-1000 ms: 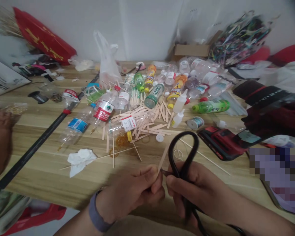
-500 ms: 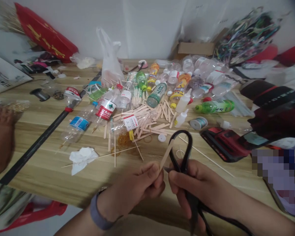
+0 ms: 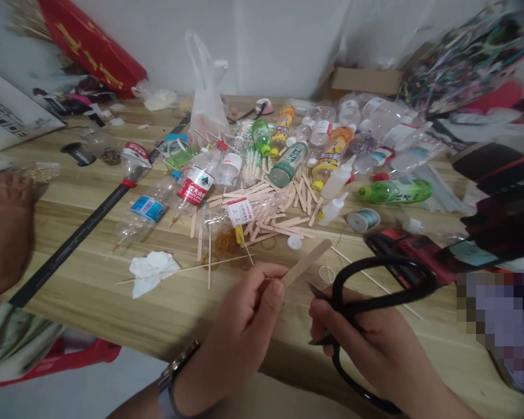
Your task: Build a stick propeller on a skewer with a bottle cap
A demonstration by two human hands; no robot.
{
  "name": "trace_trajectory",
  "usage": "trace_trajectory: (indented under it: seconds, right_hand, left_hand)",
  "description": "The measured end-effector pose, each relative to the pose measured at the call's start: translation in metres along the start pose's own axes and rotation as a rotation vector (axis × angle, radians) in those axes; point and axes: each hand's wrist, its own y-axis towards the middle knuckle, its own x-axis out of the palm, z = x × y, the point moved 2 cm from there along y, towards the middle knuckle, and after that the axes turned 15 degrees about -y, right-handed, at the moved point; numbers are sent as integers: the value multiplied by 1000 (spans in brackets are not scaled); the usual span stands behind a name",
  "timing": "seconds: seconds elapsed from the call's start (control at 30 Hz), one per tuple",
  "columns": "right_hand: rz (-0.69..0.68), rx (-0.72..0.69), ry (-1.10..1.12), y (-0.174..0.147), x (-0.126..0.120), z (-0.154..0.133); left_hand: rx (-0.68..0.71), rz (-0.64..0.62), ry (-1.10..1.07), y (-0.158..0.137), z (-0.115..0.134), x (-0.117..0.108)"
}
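Pinched in the fingers of my left hand (image 3: 253, 314) is a flat wooden craft stick (image 3: 309, 262), its rounded end pointing up and to the right. My right hand (image 3: 367, 337) grips black-handled scissors (image 3: 384, 299) near the pivot. Their dark blades are spread and point left toward the stick, apart from it. One big handle loop rises above the hand, the other hangs below it. Beyond my hands, a heap of loose craft sticks (image 3: 305, 192) lies on the wooden table (image 3: 91, 244), with a clear bottle (image 3: 240, 211) on its near side.
A cordless drill (image 3: 475, 227) stands at the right, near a green bottle (image 3: 395, 191). Glue bottles (image 3: 338, 179) stand mid-table. A crumpled tissue (image 3: 153, 270) and a black tube (image 3: 74, 247) lie left. Another person's hand (image 3: 6, 215) rests at the left edge.
The scissors have turned in my right hand: the blades swung from pointing down to pointing left and now stand apart. My left hand has rolled, tilting the stick further right.
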Motion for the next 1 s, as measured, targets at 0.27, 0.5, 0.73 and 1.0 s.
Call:
trace_trajectory:
  seconds: [0.27,0.5,0.73,1.0]
  right_hand:
    - [286,-233,-367,-10,-1,-18]
    - [321,-236,-422,-8,1,-26]
    - [333,-263,-409,-16,4,-19]
    - [347,-212,-424,-27,7,-20]
  left_hand:
    - [150,76,299,-5,6,7]
    - [275,102,388,-12,6,8]
    - [277,77,319,-15,10,8]
    - [182,73,421,-15,6,12]
